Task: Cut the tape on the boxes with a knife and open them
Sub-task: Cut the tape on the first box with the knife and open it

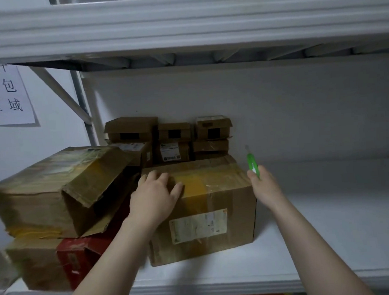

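Observation:
A brown cardboard box (215,197) with yellow tape across its top and a shipping label on its front stands on the white shelf (326,230). My left hand (155,193) rests flat on the box's top near its left front edge. My right hand (265,185) grips a green utility knife (251,162) just right of the box's top right corner, blade end pointing up and away.
At the left an opened box (57,189) lies tilted on a brown and red box (56,262). Several small boxes (171,139) are stacked against the back wall. The upper shelf beam (183,25) hangs overhead. A paper sign (8,95) is on the left wall.

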